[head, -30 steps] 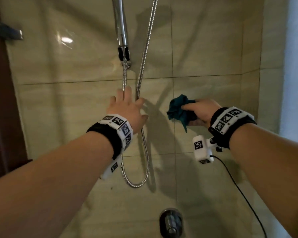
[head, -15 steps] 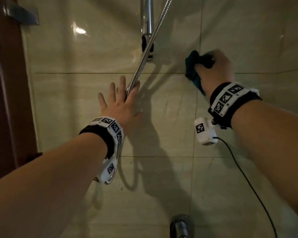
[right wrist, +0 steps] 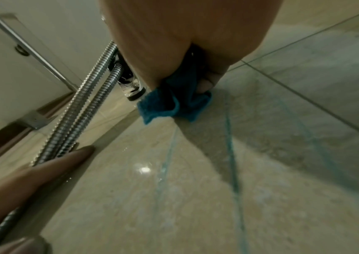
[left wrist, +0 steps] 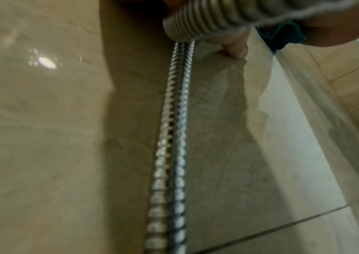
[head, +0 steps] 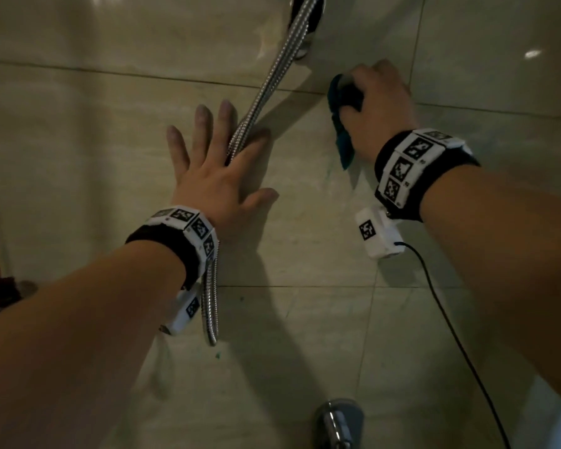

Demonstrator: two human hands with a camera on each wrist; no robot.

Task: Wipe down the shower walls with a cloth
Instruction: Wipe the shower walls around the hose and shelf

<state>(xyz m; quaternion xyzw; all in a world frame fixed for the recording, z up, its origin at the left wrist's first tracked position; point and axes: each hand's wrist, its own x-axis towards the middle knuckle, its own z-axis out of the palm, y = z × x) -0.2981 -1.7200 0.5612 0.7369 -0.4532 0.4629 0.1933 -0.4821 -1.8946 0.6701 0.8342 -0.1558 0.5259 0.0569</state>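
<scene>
Teal cloth (head: 340, 124): soft, bunches easily | right hand (head: 378, 102) fingers curled round it | left hand (head: 217, 170) flat, spread wide on tile wall (head: 78, 140)

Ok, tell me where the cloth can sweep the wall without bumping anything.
Free: the tiles right of the right hand and cloth, and the stretch between it and the tap, crossed only by the wrist cable. Crowded: the hose runs under the left hand, spread on the wall.

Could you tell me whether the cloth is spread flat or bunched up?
Bunched up: the teal cloth is crumpled in the right hand, folds poking out against the tiled wall.
</scene>
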